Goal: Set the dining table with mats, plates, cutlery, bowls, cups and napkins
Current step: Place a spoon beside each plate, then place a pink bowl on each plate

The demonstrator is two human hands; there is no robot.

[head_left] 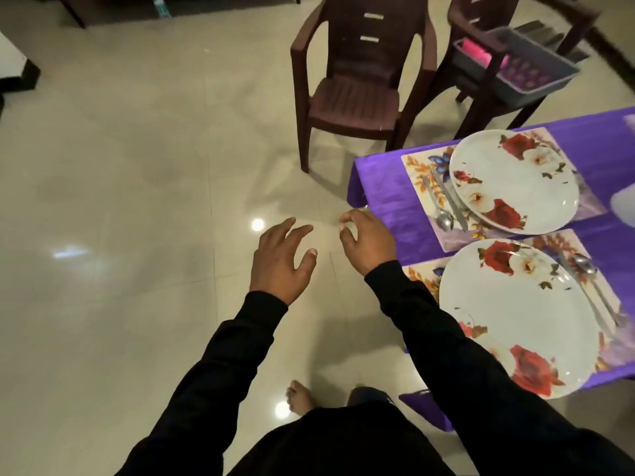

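Over the shiny floor (120, 201), we see no words, brands or labels that can be read on anything. Our left hand (281, 257) hangs out in front of us with its fingers spread and loose, and it holds nothing. Our right hand (369, 240) is just beside it, palm down, with its fingers curled a little, and it holds nothing too (its fingertips are near the table corner but not touching it). Both arms wear black sleeves (457, 338).

To the right of our hands stands the table (385, 187) with a purple cloth. Two flowery mats lie on it. The far mat (419, 173) has the far plate (515, 180), white with red roses, and a spoon (444, 219) and a knife (452, 199) lie on the mat just left of that plate. The near plate (515, 317) sits on the near mat (424, 280), right next to our right sleeve, with another spoon (584, 266) on its right side.

Past the table are two brown chairs. One chair (360, 91) has a bare seat, and the other chair (488, 63) holds a grey basket (536, 60).
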